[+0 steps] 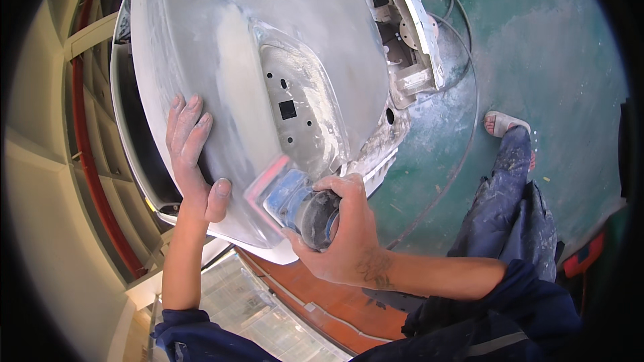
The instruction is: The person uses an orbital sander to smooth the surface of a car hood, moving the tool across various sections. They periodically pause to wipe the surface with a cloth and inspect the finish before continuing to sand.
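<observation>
Blue-and-black power sander (285, 196) on a dusty grey car panel (201, 47)
Right grip (345, 241) clamps the sander; left grip (191, 177), thumb and fingers apart, touches the panel.

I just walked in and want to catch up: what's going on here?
The person's right hand grips a blue-and-black handheld tool, its pink-edged pad at the surface of a dusty, grey-white vehicle panel. The open left hand is at the panel's side, thumb apart; how firmly it presses, if at all, I cannot tell. Beyond the panel, a dark hose runs over the green floor.
</observation>
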Motion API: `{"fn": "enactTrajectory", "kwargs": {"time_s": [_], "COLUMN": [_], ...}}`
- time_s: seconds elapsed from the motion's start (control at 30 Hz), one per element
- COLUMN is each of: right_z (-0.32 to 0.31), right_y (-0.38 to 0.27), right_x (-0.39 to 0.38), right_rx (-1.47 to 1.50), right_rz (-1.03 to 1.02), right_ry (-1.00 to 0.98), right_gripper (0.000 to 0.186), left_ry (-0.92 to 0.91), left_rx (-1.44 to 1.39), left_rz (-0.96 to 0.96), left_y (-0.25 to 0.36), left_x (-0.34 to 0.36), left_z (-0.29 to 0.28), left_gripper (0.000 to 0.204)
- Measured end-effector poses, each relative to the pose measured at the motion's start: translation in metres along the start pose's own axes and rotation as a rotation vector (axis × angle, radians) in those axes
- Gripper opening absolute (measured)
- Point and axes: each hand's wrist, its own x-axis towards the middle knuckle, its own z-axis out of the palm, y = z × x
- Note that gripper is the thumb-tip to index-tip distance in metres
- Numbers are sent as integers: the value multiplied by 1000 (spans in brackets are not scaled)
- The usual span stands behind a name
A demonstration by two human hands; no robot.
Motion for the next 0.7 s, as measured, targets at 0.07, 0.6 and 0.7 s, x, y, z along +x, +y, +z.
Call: {"fn": "enactTrajectory", "kwargs": {"time_s": [0.07,0.6,0.7], "right_z": [2,-3,1], "right_y": [3,3,0], "right_x": [5,23,10], "right_rx": [-72,-126,-119], "right_rz": [-38,-64,-99], "right_ry": [74,147,135], "right_gripper": [76,70,70], "left_ry": [15,12,4], "left_rx": [-10,-23,-15], "left_rz": [8,3,-2], "left_y": [1,5,5], "left_x": [3,6,6], "left_z": [1,0,-1], "left_gripper": [66,64,64]}}
